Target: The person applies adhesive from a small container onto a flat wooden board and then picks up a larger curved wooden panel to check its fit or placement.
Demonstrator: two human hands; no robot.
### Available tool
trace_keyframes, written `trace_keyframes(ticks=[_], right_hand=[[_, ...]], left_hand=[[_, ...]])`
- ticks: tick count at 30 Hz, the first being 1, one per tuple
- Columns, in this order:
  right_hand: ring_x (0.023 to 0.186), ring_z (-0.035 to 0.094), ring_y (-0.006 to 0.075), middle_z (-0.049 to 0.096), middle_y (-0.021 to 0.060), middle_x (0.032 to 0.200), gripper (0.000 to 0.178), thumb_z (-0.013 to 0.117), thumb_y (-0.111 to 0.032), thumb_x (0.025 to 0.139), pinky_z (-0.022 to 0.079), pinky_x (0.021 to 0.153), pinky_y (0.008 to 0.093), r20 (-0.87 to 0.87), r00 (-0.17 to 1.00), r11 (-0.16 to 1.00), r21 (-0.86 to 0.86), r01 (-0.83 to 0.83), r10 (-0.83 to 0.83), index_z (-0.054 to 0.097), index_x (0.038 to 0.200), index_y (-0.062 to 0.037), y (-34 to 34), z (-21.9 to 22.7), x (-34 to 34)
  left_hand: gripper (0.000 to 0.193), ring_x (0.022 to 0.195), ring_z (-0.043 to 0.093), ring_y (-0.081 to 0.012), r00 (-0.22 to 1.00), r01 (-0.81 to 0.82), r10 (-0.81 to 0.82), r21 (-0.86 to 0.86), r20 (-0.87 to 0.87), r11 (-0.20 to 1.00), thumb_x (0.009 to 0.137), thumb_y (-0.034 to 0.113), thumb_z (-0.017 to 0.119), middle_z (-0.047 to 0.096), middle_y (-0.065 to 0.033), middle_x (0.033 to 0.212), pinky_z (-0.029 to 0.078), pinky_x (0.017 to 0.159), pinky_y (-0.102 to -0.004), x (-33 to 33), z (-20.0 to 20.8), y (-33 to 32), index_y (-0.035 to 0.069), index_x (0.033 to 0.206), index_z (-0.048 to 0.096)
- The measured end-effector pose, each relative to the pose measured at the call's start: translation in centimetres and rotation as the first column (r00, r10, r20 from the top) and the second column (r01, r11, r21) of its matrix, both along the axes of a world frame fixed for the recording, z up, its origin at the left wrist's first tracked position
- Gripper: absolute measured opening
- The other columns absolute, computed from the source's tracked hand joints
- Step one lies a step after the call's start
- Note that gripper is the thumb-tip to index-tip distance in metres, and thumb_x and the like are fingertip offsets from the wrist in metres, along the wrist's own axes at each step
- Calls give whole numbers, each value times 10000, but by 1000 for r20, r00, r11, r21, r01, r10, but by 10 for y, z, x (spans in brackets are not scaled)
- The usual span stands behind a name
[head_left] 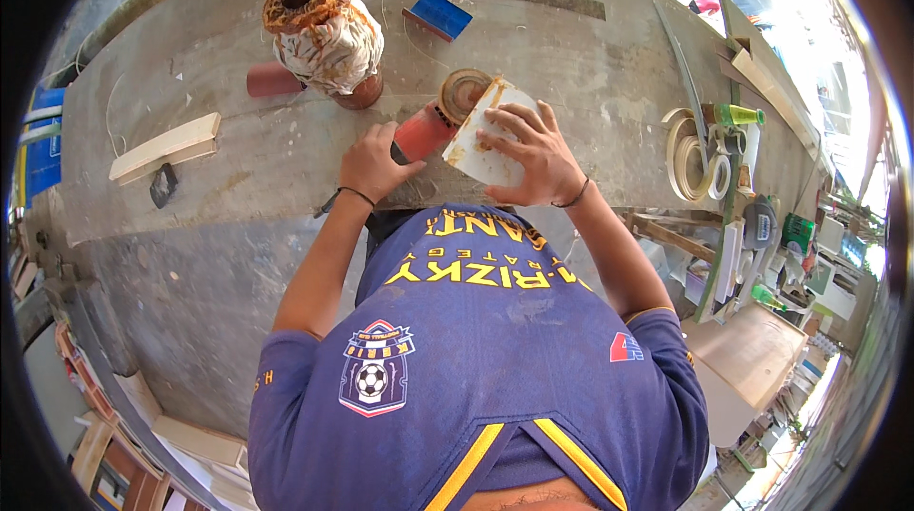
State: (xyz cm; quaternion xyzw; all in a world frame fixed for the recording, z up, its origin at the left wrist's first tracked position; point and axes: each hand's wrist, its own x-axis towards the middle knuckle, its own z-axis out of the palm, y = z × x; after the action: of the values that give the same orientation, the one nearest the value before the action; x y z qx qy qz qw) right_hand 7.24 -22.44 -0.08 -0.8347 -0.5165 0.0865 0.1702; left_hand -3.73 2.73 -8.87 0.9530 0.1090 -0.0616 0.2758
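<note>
My left hand (373, 165) is wrapped round the red body of an angle grinder (425, 133). The grinder's round, worn brown disc (465, 92) points away from me, close against the edge of a white block-like piece (486, 144). Brown residue runs along that piece's edges. My right hand (535, 154) grips the white piece from above, fingers spread over its face and the thumb at its near side. Whether the disc touches the piece, I cannot tell.
Beyond my left hand stands a container wrapped in crumpled white material (333, 54) with a brown crusted mouth. A red cylinder (271, 80), a blue curved piece (442, 14) and a pale wooden strip (167, 147) lie on the worktable (286, 163). Tape rolls (685, 160) and a green bottle (739, 115) are at right.
</note>
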Motion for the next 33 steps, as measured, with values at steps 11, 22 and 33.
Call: trace_keyframes(ticks=[11, 22, 33], right_hand=[[1259, 431, 288, 507, 89, 1332, 699, 782, -355, 572, 275, 1024, 518, 61, 998, 999, 34, -19, 17, 605, 1225, -180, 7, 7, 18], [1239, 450, 296, 525, 102, 1308, 672, 778, -338, 553, 291, 1017, 474, 125, 991, 999, 7, 48, -48, 625, 1178, -143, -25, 8, 23], [1248, 441, 281, 532, 84, 1295, 627, 763, -416, 593, 264, 1012, 538, 107, 992, 996, -54, 74, -68, 638, 1153, -162, -34, 0, 20]], left_hand=[[737, 997, 598, -312, 1000, -5, 4, 22, 12, 1000, 632, 534, 761, 605, -106, 1083, 506, 788, -428, -1, -6, -1, 75, 1169, 553], [726, 1039, 585, -284, 997, -17, 14, 47, 70, 999, 638, 468, 776, 597, -102, 1099, 506, 838, -403, -6, -8, -4, 68, 1200, 551], [729, 1010, 591, -288, 999, 2, -7, 106, 51, 994, 638, 517, 761, 596, -95, 1061, 513, 808, -416, -4, -14, -3, 83, 1185, 551]])
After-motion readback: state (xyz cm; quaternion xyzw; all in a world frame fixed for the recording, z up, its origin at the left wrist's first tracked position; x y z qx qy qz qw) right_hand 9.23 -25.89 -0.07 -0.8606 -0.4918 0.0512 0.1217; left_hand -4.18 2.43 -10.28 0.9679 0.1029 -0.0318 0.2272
